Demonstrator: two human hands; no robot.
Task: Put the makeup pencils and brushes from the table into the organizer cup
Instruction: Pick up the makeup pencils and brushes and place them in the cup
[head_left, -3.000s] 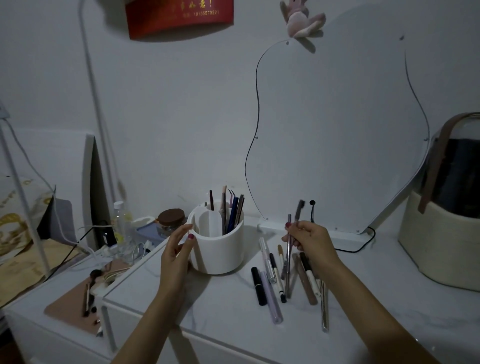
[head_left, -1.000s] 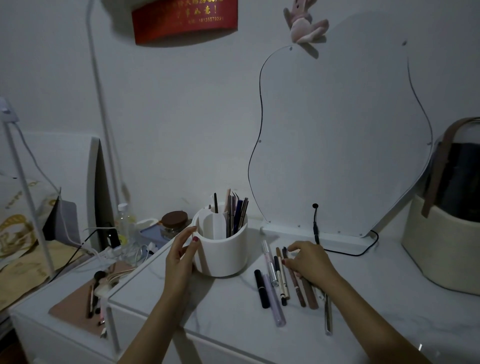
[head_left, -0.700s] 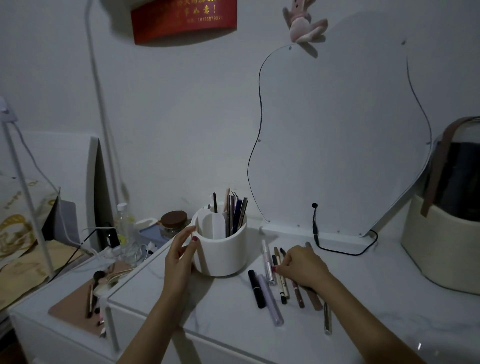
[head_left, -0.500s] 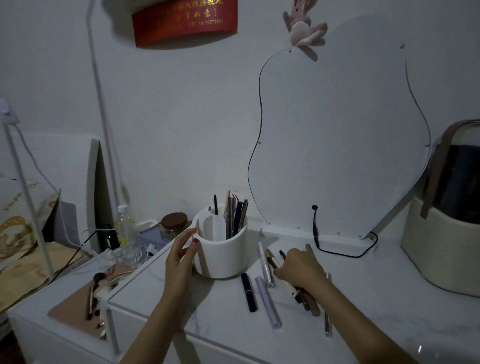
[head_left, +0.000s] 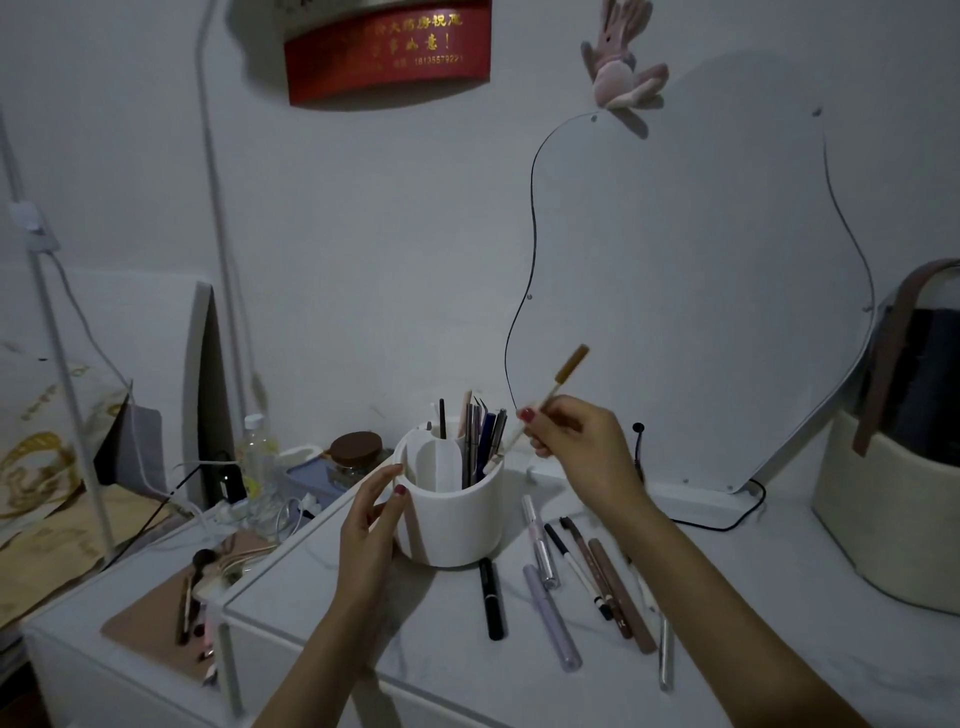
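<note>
While the left hand (head_left: 371, 525) cups the near-left wall of the white organizer cup (head_left: 451, 512), fingers curved loosely against it and thumb up by the rim, the right hand (head_left: 576, 447) sits raised just right of the cup. Right fingers pinched closed on a thin pale pencil with a gold cap (head_left: 540, 408); pencil tilted, cap end up and to the right, lower tip at the cup's right rim, touching or just inside, cannot tell which. Cup stands on the white marble table (head_left: 753, 623), divided inside, back right compartment already packed with upright pencils and brushes (head_left: 480, 439), front left compartment looks bare. On the table right of the cup, lying roughly parallel: black pen (head_left: 491, 597) touching the cup's base, lilac tube (head_left: 550, 610), clear silver-tipped tube (head_left: 540, 543), white-and-black pencil (head_left: 576, 564), two brown pencils (head_left: 613, 592), silver stick (head_left: 664, 657) partly under the right forearm. Wavy-edged mirror (head_left: 701, 286) behind. Beige basket (head_left: 893, 509) at far right. Brown-lidded jar (head_left: 356, 452) left of the cup.
</note>
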